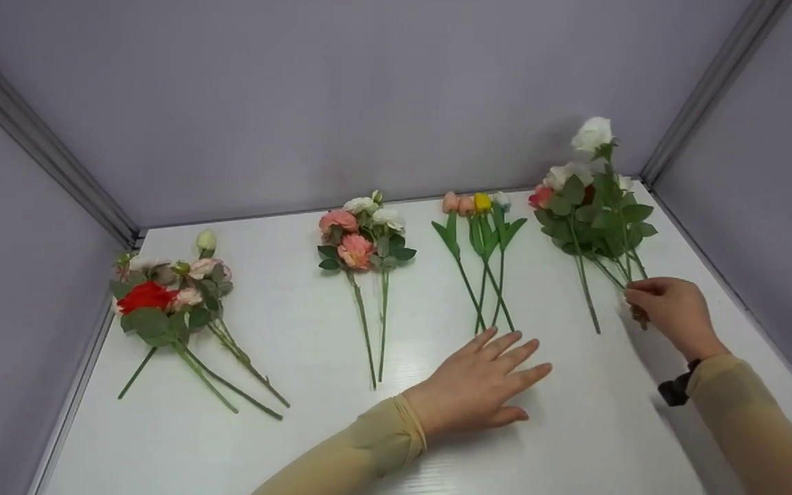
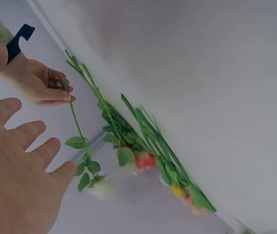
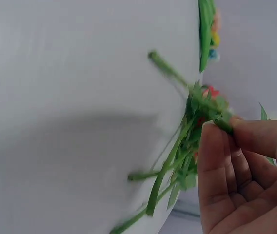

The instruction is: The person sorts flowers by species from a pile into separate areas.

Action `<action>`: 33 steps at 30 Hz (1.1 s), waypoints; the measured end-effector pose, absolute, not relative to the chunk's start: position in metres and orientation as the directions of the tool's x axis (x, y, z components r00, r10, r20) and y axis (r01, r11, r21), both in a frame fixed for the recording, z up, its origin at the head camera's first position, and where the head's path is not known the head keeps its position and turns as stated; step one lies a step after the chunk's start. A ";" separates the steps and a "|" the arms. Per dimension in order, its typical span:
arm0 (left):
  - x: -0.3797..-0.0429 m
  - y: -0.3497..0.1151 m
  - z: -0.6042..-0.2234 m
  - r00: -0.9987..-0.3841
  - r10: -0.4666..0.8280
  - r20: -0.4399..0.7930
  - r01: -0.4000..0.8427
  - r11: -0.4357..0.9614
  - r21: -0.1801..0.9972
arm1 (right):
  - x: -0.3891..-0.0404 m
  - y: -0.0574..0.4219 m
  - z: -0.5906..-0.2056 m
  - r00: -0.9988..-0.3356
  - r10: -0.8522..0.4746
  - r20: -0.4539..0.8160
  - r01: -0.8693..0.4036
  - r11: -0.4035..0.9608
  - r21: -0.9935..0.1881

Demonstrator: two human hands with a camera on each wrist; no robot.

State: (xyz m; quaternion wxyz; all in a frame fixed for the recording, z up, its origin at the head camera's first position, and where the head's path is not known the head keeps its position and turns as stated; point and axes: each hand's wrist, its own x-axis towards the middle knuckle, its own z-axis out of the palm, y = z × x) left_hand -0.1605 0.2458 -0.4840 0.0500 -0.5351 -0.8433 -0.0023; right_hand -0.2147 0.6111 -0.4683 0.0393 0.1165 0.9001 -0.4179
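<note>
My right hand (image 1: 674, 313) pinches the lower stem of a white rose (image 1: 593, 134) between thumb and fingers. In the left wrist view, the stem hangs clear of the table, with the white bloom (image 2: 101, 187) at its far end. The cut stem end (image 3: 224, 124) pokes out between thumb and fingertip in the right wrist view. Behind it lies a bunch of leafy roses (image 1: 564, 177), white and red-pink, with several stems spread toward me. My left hand (image 1: 475, 388) holds nothing, palm down with fingers spread, just in front of the stems of several tulips (image 1: 482, 201).
Pink and white flowers (image 1: 356, 251) lie mid-table with two stems pointing forward. At the left is a mixed bunch with a red rose (image 1: 147, 297) and pale blooms. Grey panels (image 1: 396, 103) wall in the white table (image 1: 265, 295) at the back and both sides.
</note>
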 end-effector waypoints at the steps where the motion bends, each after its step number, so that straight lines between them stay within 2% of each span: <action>1: -0.158 0.249 -0.485 -0.409 0.909 0.080 0.909 0.413 -0.057 | -0.215 0.619 -0.469 -0.967 0.183 -0.176 0.253 0.638 -0.727; 5: -0.153 0.257 -0.489 -0.381 0.922 0.064 0.919 0.386 -0.080 | -0.216 0.637 -0.473 -0.960 0.188 -0.208 0.280 0.680 -0.678; 10: -0.153 0.256 -0.493 -0.378 0.924 0.059 0.921 0.382 -0.082 | -0.215 0.643 -0.476 -0.957 0.180 -0.227 0.286 0.705 -0.649; 20: -0.155 0.248 -0.497 -0.391 0.919 0.043 0.919 0.393 -0.032 | -0.210 0.641 -0.482 -0.980 0.154 -0.125 0.198 0.812 -0.549; 33: -0.157 0.243 -0.499 -0.390 0.919 0.058 0.920 0.391 -0.005 | -0.207 0.642 -0.488 -0.980 0.153 -0.130 0.199 0.828 -0.524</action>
